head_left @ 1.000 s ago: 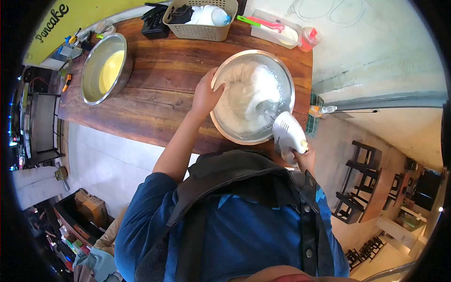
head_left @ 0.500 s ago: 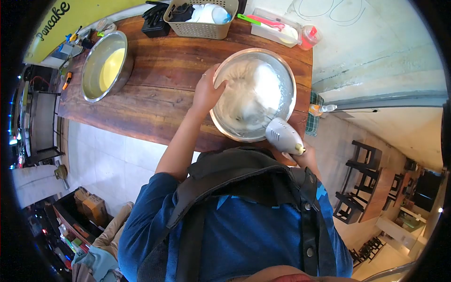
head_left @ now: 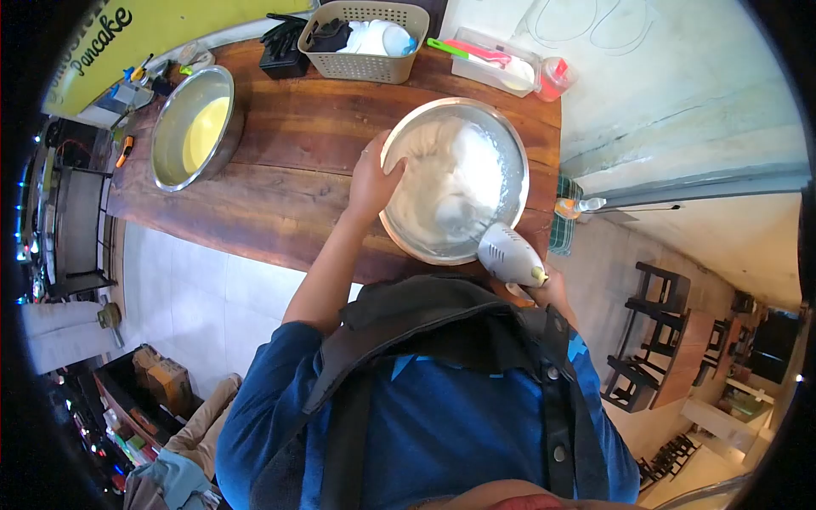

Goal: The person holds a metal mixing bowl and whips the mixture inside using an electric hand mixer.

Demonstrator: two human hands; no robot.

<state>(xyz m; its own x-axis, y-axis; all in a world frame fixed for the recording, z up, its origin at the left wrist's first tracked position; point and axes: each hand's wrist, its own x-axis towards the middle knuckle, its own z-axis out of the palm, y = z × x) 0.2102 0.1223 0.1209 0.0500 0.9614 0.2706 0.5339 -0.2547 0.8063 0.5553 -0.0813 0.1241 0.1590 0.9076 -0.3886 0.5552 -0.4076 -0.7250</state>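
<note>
A steel bowl (head_left: 520, 183) with white froth (head_left: 476, 174) in it stands near the right end of the wooden table. My left hand (head_left: 374, 180) grips the bowl's left rim, thumb over the inside. In my right hand (head_left: 548, 289) is a white hand mixer (head_left: 508, 257), held at the bowl's near right edge. The mixer's beaters dip into the froth and are blurred. Most of my right hand's fingers are hidden behind the mixer body.
A second steel bowl (head_left: 228, 140) with yellow batter stands at the table's left. Along the back are a black box (head_left: 283, 64), a beige basket (head_left: 361, 66), a clear container (head_left: 493, 75) with spatulas and a red-lidded jar (head_left: 554, 78). Stools (head_left: 633, 382) stand at right.
Since a second ago the mixer has moved left and slightly down along the bowl's near side, with my right hand following. My left hand stays on the rim.
</note>
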